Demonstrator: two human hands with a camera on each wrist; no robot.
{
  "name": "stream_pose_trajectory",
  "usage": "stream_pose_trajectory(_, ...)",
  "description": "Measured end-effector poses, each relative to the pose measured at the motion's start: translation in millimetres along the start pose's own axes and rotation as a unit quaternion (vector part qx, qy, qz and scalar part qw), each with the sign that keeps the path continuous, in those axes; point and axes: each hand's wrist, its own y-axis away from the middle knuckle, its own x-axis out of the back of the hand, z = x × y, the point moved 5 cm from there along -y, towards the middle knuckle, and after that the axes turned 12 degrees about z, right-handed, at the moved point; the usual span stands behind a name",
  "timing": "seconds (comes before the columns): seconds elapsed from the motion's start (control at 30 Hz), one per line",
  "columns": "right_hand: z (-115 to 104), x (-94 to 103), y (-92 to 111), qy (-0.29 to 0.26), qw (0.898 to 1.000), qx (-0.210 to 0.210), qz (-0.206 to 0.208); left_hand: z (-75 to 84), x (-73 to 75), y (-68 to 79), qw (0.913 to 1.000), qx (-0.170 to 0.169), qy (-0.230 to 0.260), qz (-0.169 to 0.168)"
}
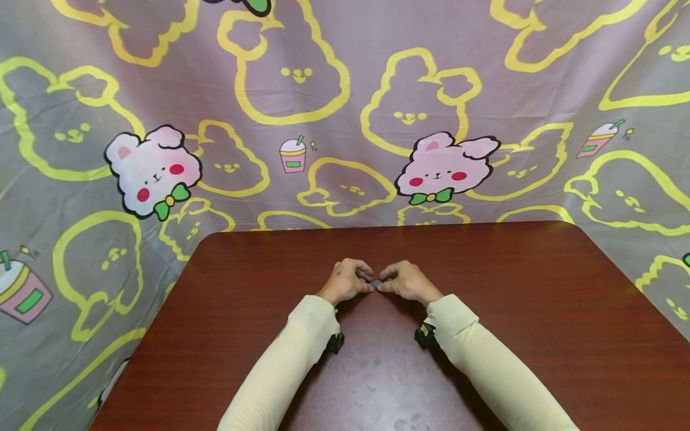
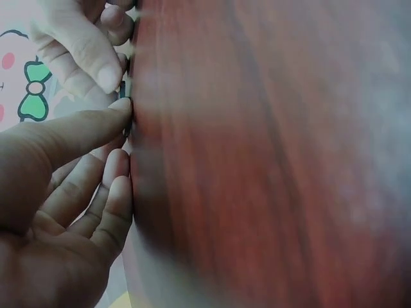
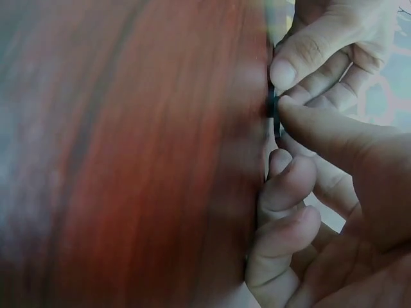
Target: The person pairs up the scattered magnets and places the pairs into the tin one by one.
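Observation:
A small, flat, dark grey-blue piece (image 1: 376, 284) lies between my two hands, low over the tabletop; its kind is too small to tell. My left hand (image 1: 349, 280) pinches its left side between thumb and fingers. From the other side my right hand (image 1: 405, 280) pinches it the same way. In the right wrist view the dark piece (image 3: 276, 109) appears edge-on as a thin strip, with both thumbs on it. The left wrist view shows only a sliver of the piece (image 2: 123, 90) between the thumbs, the rest hidden by fingers.
A dark red-brown wooden table (image 1: 259, 269) with rounded far corners lies under both arms. Behind it hangs a cloth (image 1: 334, 72) printed with cartoon bears and drink cups. Small black cameras (image 1: 335, 342) are strapped at the wrists, below the cream sleeves (image 1: 299, 341).

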Motion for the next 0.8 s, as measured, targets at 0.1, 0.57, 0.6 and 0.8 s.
stream_pose_trajectory(0.1, -2, -0.9, 0, 0.009, 1.000, 0.004, 0.001, 0.2, -1.1, -0.2, 1.0000, -0.004, -0.004, -0.002)
stream_pose_trajectory(0.57, 8, 6.1, 4, -0.073, 0.996, -0.044, 0.016, -0.1, 1.9, 1.6, 0.9999, 0.003, 0.001, 0.011)
stream_pose_trajectory(0.6, 8, 6.1, 4, -0.075, 0.996, -0.042, 0.015, 0.0, 2.3, 1.6, 0.9999, 0.001, -0.001, 0.011)
stream_pose_trajectory(0.8, 5, 6.3, 6, -0.058, 0.998, -0.029, 0.002, 1.1, 2.7, 1.8, 1.0000, 0.001, -0.001, 0.009)
